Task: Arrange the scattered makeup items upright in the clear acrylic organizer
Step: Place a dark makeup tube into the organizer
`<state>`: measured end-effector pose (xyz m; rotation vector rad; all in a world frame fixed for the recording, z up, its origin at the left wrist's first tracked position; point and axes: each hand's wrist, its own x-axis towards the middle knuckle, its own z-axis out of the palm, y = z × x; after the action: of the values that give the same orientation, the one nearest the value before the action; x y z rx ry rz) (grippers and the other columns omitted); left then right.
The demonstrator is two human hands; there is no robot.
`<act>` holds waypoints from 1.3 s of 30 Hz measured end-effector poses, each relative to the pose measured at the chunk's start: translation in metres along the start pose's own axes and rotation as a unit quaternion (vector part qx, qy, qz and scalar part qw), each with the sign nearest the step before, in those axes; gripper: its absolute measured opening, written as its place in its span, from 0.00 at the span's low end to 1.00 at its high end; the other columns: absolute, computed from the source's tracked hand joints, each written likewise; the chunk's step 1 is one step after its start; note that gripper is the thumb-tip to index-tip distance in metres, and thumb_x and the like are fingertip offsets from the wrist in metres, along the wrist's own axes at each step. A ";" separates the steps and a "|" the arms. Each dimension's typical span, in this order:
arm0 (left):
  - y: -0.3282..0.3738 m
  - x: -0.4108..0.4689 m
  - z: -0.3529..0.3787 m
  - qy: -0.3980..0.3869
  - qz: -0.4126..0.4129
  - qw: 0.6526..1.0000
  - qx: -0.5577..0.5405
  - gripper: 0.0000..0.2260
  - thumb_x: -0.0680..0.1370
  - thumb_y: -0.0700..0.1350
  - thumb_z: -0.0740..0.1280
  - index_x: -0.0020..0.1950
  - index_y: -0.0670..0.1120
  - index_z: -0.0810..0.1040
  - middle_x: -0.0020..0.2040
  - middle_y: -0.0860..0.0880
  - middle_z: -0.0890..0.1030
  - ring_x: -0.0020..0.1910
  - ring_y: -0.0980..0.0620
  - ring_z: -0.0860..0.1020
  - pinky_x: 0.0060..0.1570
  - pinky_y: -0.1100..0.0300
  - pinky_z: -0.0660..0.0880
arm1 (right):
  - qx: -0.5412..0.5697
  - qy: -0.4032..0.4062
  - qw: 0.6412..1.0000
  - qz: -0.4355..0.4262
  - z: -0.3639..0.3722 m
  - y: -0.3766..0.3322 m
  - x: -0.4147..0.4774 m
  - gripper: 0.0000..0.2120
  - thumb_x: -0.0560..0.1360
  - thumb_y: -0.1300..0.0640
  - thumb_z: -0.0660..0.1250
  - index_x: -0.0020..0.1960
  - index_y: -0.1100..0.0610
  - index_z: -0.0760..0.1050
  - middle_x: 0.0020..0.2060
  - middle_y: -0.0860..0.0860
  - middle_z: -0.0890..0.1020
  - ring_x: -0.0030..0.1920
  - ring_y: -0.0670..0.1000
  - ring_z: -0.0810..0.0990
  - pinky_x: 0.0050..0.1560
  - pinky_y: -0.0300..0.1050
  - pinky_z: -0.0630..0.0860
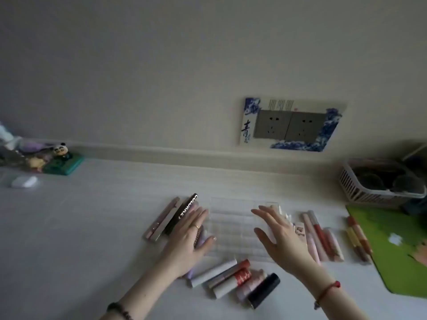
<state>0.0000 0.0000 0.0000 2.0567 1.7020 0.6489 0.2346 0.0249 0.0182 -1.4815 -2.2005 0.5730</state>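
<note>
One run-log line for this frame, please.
organizer: looks empty | left hand: open, by its left edge | right hand: open, over its right side | makeup tubes: lying flat around it

Plain wall (161, 65) w/ double socket (290, 125) (blue-patterned frame), dim light.

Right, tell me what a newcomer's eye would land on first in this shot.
Two open hands, the left hand and right hand, spread over either side of the clear acrylic organizer in the middle of the white table. Makeup tubes lie flat around it, the nearest cluster just in front, with a black COLORKEY box to its left. On the wall above, a blue-and-white frame surrounds two grey sockets.
</note>
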 end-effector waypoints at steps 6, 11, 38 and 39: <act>-0.025 0.009 0.030 0.053 0.064 0.993 0.083 0.37 0.72 0.68 0.48 0.72 0.43 0.57 0.73 0.49 0.58 0.74 0.51 0.53 0.70 0.57 0.53 | -0.120 0.020 0.989 -0.080 0.029 0.032 -0.002 0.18 0.75 0.45 0.53 0.63 0.47 0.67 0.67 0.52 0.68 0.70 0.52 0.61 0.69 0.56 0.56; -0.031 0.019 0.034 0.051 0.141 0.982 0.112 0.37 0.73 0.68 0.48 0.73 0.46 0.48 0.74 0.52 0.50 0.74 0.59 0.45 0.71 0.60 0.47 | -0.144 0.062 0.978 -0.136 0.035 0.045 0.001 0.18 0.76 0.45 0.51 0.63 0.48 0.68 0.68 0.53 0.67 0.70 0.52 0.60 0.69 0.55 0.55; -0.031 0.014 0.032 0.033 0.151 0.986 0.063 0.36 0.72 0.64 0.55 0.74 0.47 0.51 0.76 0.55 0.51 0.70 0.66 0.49 0.72 0.64 0.46 | -0.181 0.139 0.953 -0.199 0.047 0.054 -0.002 0.24 0.74 0.43 0.46 0.65 0.49 0.67 0.69 0.52 0.66 0.69 0.47 0.57 0.67 0.49 0.54; -0.031 0.014 0.029 0.034 0.148 0.988 0.038 0.35 0.72 0.63 0.55 0.74 0.47 0.52 0.75 0.54 0.53 0.70 0.65 0.51 0.72 0.64 0.48 | -0.185 0.141 0.952 -0.199 0.047 0.054 -0.002 0.25 0.74 0.42 0.45 0.65 0.49 0.67 0.69 0.52 0.66 0.68 0.46 0.57 0.66 0.48 0.54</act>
<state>-0.0057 0.0198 -0.0400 2.3930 1.4897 0.7626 0.2499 0.0371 -0.0503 -1.1362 -2.3576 -0.1823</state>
